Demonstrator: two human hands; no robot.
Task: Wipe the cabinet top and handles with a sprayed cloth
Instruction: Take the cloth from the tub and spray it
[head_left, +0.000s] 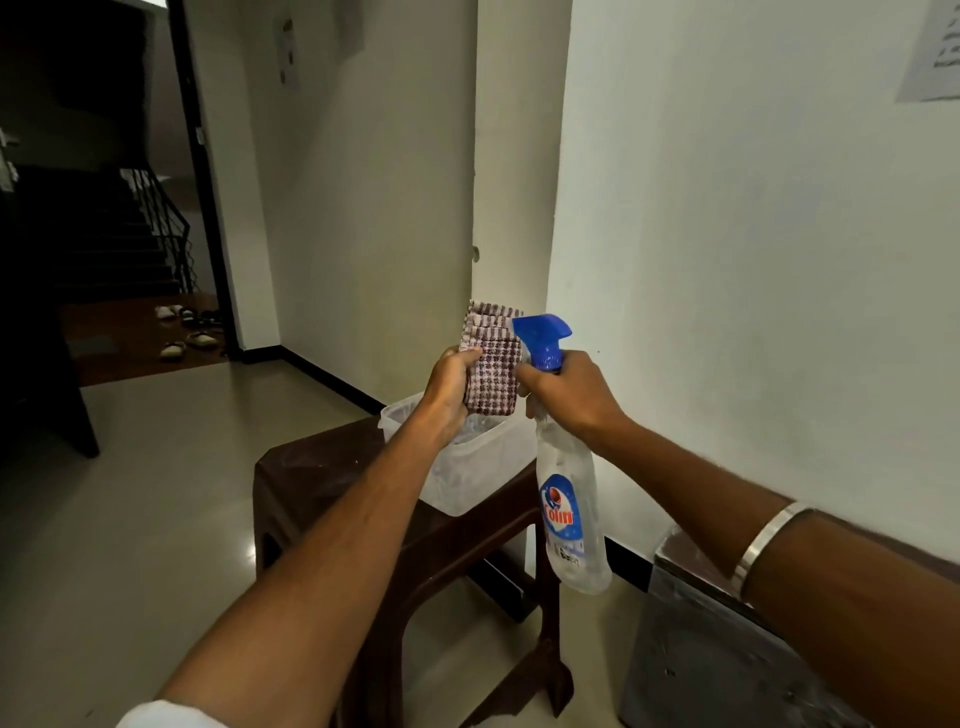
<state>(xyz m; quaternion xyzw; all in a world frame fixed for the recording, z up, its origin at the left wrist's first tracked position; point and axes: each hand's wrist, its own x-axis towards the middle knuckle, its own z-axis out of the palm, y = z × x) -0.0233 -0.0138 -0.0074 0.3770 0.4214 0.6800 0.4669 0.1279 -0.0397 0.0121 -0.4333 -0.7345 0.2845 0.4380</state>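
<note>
held folded checked cloth (491, 364) upright in left hand (451, 384), grip closed on its lower half. gripped neck of spray bottle (569, 499) in right hand (571, 395), blue nozzle (540, 335) touching cloth at its 3 o'clock. hung both above white tub (467, 467) on dark brown counter (332, 467). showed cabinet (691, 649) at 5 o'clock, under right forearm.

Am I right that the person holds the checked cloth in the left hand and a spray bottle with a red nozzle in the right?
Not quite. The head view shows the nozzle is blue, not red. The rest holds: the left hand holds the checked cloth, and the right hand holds the spray bottle.
</note>
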